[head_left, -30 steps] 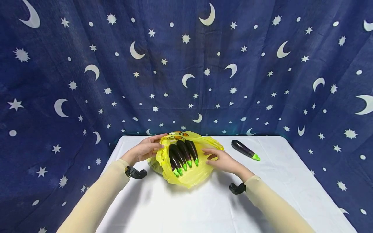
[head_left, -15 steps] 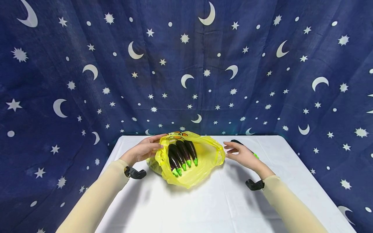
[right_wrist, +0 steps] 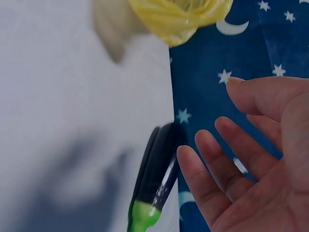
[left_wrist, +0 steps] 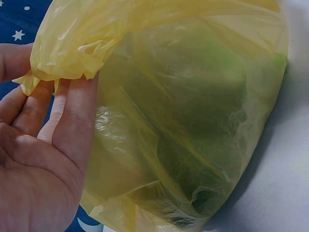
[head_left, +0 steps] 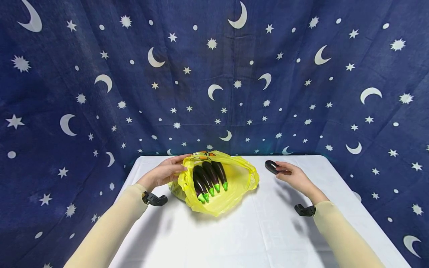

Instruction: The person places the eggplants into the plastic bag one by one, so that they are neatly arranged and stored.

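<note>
My left hand [head_left: 162, 173] grips the left rim of a yellow plastic bag [head_left: 231, 199]. Fingers [left_wrist: 79, 116] reach beneath its folded edge in the left wrist view. Inside the bag's wide mouth, several dark purple eggplants [head_left: 211, 175] lie side by side, green stem ends toward me. Right of the bag, a single eggplant [head_left: 270, 166] rests on the table, partly covered by my right hand [head_left: 296, 180]. The right wrist view shows that hand's fingers spread and loosely bent beside the eggplant [right_wrist: 159, 169], thumb apart from it.
A white cloth covers the table [head_left: 228, 242], whose back edge meets a dark blue curtain [head_left: 234, 111] printed with moons and stars. Each wrist carries a black strap-on camera [head_left: 305, 210].
My right hand has left the bag's right rim and moved right to the lone eggplant, now partly covering it. The left hand and the bag have stayed in place.
</note>
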`<state>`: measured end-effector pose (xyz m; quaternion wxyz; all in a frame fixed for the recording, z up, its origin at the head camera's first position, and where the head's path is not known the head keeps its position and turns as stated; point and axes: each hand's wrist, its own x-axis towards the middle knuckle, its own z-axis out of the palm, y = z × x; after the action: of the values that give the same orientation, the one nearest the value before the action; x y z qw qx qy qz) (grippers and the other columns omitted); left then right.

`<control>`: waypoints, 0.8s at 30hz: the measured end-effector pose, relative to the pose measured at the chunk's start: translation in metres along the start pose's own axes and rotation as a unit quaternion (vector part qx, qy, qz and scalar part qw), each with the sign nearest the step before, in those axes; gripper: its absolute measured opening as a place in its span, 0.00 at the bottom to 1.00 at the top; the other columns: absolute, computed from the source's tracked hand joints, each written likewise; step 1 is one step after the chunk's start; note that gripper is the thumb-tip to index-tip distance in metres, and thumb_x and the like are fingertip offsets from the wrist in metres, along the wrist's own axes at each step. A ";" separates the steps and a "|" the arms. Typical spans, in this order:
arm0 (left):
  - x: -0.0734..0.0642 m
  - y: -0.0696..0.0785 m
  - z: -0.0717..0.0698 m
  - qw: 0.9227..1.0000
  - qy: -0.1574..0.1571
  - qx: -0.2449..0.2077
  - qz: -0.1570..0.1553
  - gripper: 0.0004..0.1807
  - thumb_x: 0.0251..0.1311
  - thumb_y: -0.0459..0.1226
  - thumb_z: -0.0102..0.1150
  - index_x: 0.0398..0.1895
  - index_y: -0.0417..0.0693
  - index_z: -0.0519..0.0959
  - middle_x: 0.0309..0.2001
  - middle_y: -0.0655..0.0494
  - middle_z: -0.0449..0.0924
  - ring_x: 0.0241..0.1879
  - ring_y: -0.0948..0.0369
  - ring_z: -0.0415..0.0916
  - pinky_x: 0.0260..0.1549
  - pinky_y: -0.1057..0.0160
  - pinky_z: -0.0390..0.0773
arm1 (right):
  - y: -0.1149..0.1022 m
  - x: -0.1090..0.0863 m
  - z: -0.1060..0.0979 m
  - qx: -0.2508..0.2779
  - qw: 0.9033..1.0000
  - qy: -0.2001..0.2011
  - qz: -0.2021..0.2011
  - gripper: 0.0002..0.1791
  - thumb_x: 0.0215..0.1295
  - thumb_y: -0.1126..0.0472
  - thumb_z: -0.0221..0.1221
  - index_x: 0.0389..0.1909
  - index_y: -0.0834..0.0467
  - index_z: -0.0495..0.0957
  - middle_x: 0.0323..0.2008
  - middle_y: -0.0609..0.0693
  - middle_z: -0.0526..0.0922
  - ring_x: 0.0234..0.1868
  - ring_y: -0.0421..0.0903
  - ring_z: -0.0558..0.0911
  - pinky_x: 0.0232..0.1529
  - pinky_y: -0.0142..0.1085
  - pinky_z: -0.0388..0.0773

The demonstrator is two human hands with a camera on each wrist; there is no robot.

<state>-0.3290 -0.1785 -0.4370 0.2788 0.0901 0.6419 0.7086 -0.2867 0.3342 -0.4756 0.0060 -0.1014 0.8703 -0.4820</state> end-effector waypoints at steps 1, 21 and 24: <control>0.000 0.000 0.000 1.000 0.001 0.001 -0.001 0.39 0.69 0.26 0.55 0.81 0.50 0.57 0.74 0.41 0.61 0.54 0.53 0.80 0.50 0.52 0.84 | 0.002 -0.001 -0.002 -0.007 1.000 0.005 0.003 0.35 0.70 0.64 0.64 0.74 0.67 0.64 0.63 0.71 0.74 0.61 0.66 0.77 0.48 0.26 0.78; -0.001 0.000 0.000 1.000 -0.006 -0.003 -0.001 0.39 0.69 0.26 0.55 0.81 0.49 0.56 0.75 0.39 0.60 0.57 0.53 0.79 0.52 0.50 0.83 | 0.032 -0.005 -0.024 -0.120 0.988 0.026 0.088 0.37 0.71 0.61 0.61 0.74 0.71 0.59 0.65 0.75 0.69 0.65 0.73 0.67 0.62 0.64 0.68; 0.000 0.000 0.000 1.000 -0.008 -0.004 -0.002 0.39 0.69 0.26 0.56 0.81 0.49 0.56 0.75 0.40 0.61 0.57 0.53 0.79 0.52 0.51 0.83 | 0.035 -0.004 -0.024 -0.120 0.989 0.022 0.085 0.38 0.70 0.61 0.62 0.74 0.71 0.59 0.65 0.76 0.68 0.65 0.75 0.66 0.63 0.65 0.67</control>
<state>-0.3287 -0.1785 -0.4365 0.2854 0.0934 0.6372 0.7098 -0.2915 0.3733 -0.4928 0.0160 -0.0166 0.9270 -0.3743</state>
